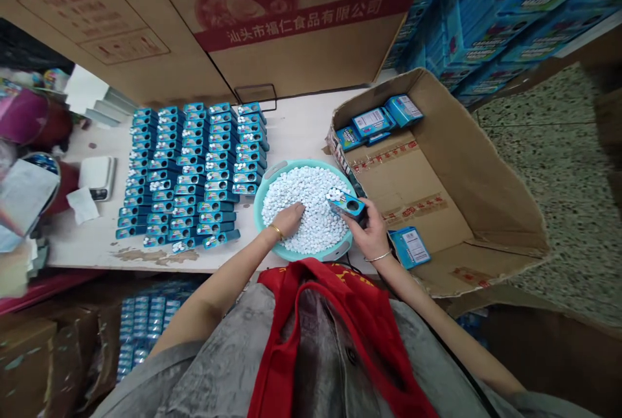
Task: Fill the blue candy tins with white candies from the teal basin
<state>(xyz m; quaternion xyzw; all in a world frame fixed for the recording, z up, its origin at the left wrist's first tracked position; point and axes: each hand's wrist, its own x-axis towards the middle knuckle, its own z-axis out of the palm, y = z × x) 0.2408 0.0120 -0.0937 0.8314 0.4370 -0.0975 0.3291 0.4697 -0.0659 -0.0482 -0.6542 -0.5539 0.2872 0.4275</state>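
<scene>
A mint-green basin (259,199) full of small white candies (311,181) stands at the table's front edge. My left hand (290,220) reaches into it, its fingers curled down among the candies with the tips partly buried. At the basin's right side, my right hand (370,231) grips a small blue candy box (348,205) between thumb and fingers. This box is tilted, with a dark round hole in its top and several white candies at its left end.
Rows of similar blue boxes (189,178) stand left of the basin. To the right, an open cardboard carton (505,210) holds several blue boxes. Large cartons (301,61) form a wall behind. A white scale (97,177) lies far left; blue packs (510,23) are stacked back right.
</scene>
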